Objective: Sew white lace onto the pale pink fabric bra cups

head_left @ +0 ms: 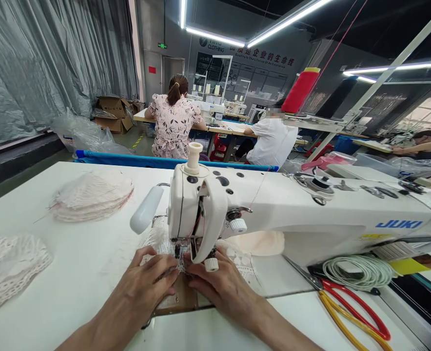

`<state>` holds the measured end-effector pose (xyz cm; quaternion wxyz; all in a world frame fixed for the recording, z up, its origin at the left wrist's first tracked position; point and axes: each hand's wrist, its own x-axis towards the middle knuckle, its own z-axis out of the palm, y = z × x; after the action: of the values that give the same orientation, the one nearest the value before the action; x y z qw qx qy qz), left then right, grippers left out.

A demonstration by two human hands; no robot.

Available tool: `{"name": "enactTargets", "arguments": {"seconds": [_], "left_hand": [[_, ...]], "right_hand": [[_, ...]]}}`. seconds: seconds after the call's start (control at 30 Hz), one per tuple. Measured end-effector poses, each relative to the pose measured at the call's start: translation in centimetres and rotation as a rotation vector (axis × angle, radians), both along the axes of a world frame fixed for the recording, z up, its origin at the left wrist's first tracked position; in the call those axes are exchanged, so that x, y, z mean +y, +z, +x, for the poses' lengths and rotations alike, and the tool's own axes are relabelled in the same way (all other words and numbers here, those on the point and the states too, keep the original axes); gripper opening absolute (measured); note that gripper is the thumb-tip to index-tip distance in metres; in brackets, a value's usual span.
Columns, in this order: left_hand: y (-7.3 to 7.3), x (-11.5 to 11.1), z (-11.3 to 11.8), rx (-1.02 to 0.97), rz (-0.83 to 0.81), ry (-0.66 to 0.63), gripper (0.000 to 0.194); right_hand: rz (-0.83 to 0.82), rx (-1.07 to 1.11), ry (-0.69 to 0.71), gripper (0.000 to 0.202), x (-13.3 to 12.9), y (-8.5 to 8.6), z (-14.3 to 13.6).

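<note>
A white sewing machine [266,200] stands across the table in front of me. White lace fabric [159,234] lies under its needle area and spreads to both sides. My left hand [146,280] is closed on the lace just left of the presser foot, fingers bent toward the needle. On the right side, my right hand [219,280] pinches the lace close to the foot, its fingertips partly hidden behind the machine head. A peach-coloured fabric piece [259,243] rests beneath the machine arm.
A stack of pale fabric pieces [91,197] and a lace piece [10,268] lie on the left. Scissors [347,307] with red and yellow handles and coiled pale cord [358,270] sit at right. Two people [175,117] work ahead, another farther right.
</note>
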<state>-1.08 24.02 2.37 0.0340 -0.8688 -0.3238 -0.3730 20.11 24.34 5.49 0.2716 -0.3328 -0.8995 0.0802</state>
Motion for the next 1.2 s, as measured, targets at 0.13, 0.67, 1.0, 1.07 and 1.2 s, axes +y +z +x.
{"name": "enactTargets", "arguments": {"seconds": [0.13, 0.67, 1.0, 1.07, 1.2], "left_hand": [[0.1, 0.0, -0.1, 0.018, 0.040, -0.013, 0.018], [0.9, -0.5, 0.0, 0.037, -0.134, 0.013, 0.023], [0.9, -1.1, 0.5, 0.064, -0.097, 0.094, 0.023], [1.0, -1.2, 0.6, 0.033, -0.089, 0.088, 0.025], [1.2, -1.2, 0.8, 0.004, -0.092, 0.071, 0.024]], "right_hand": [[-0.001, -0.024, 0.004, 0.017, 0.2, 0.0, 0.0], [0.019, -0.043, -0.003, 0.018, -0.1, 0.3, 0.0], [0.045, -0.041, -0.025, 0.019, -0.4, 0.0, -0.2], [0.052, -0.038, -0.028, 0.019, -0.4, 0.1, -0.3], [0.055, -0.071, -0.033, 0.018, -0.3, 0.1, -0.2]]}}
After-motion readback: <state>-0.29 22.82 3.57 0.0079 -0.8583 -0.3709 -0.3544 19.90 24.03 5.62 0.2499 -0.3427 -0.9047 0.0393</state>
